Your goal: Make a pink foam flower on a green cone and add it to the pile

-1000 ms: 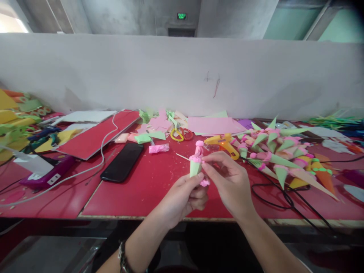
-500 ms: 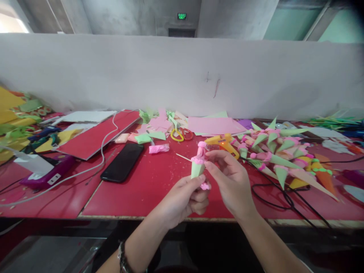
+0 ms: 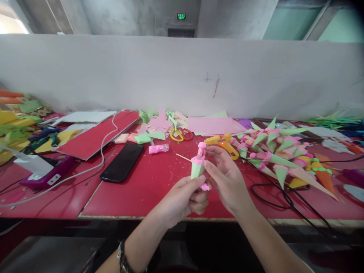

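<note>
My left hand [image 3: 186, 197] is closed around the lower part of a small craft ice cream cone [image 3: 196, 170], held upright. The cone is pale green paper with a bumpy pink clay rim, a streaked pink top and a round pink ball. Another bit of frilly pink clay [image 3: 205, 187] shows by the left fingers. With thumb and fingertips bent together, my right hand [image 3: 224, 174] touches the right side of the pink top and rim. A thin wooden stick [image 3: 183, 157] shows left of the cone; whether it lies on the table or is held is unclear.
Behind the hands are a yellow glue gun [image 3: 223, 143], scissors [image 3: 176, 135] and pink paper [image 3: 210, 125]. Finished cones [image 3: 273, 146] are heaped at right beside a black cord [image 3: 264, 204]. At left lie a phone [image 3: 122, 163], a pink packet [image 3: 158, 148] and a purple power strip [image 3: 54, 172].
My right hand has shifted slightly, its fingers turning a little around the pink top. The left hand and the cone stay nearly still.
</note>
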The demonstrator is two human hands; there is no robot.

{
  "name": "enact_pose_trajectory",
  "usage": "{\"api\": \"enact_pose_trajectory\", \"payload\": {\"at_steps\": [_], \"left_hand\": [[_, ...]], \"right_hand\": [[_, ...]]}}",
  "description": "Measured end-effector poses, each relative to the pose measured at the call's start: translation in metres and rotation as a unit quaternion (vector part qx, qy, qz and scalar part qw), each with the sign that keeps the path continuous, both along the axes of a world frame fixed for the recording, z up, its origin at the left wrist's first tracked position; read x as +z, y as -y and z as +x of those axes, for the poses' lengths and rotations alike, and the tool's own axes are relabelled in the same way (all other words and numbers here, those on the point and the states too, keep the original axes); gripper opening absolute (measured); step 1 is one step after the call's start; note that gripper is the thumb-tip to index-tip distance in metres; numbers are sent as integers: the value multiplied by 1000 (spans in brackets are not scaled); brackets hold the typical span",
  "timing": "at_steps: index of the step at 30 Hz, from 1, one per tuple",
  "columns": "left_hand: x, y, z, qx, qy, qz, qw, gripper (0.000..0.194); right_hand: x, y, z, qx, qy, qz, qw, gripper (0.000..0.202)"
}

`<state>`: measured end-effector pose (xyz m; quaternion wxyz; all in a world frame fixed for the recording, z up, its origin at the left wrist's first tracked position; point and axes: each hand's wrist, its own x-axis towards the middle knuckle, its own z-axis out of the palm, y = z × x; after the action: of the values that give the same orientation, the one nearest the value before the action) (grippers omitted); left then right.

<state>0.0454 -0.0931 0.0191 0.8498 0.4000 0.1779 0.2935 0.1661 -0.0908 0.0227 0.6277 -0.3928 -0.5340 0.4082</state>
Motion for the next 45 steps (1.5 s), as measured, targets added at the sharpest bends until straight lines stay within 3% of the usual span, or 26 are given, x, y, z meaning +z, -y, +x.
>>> {"api": "enact_pose_trajectory", "payload": {"at_steps": [2,5,8,10,18,25,27,30,33,36,40,45], "left_hand": [[0,0,1,37,0,-1,999,26],[0,-2,3,150,-6,-9,989,29],[1,-5,5,249,-20,-8,968,33],[0,-6,5,279,-24,0,960,35],[-2,-6,5,251,-29,14,967,42],[-2,-6,4,244,-23,14,969,37],[-1,-6,4,243,-27,17,969,35],[0,-6,3,233,-23,20,972,36],[2,-5,2,214,-10,13,977,40],[4,-5,0,194,5,6,981,40],[3,-5,0,174,28,4,984,40],[1,-5,0,163,41,-12,986,27]], "right_hand": [[-1,-1,1,0,4,5,1000,26],[-1,-1,2,-18,31,19,999,22],[2,2,1,-34,112,55,992,14],[4,4,0,-22,176,81,981,11],[6,10,-2,-84,289,133,944,9],[1,6,0,-160,423,230,862,11],[0,6,0,-165,434,233,854,12],[2,7,1,-167,385,199,885,9],[2,5,6,-177,261,112,942,7],[1,-1,12,-167,134,30,976,12],[-1,-4,13,-128,71,-12,989,14],[-1,-2,6,-79,40,4,996,8]]}}
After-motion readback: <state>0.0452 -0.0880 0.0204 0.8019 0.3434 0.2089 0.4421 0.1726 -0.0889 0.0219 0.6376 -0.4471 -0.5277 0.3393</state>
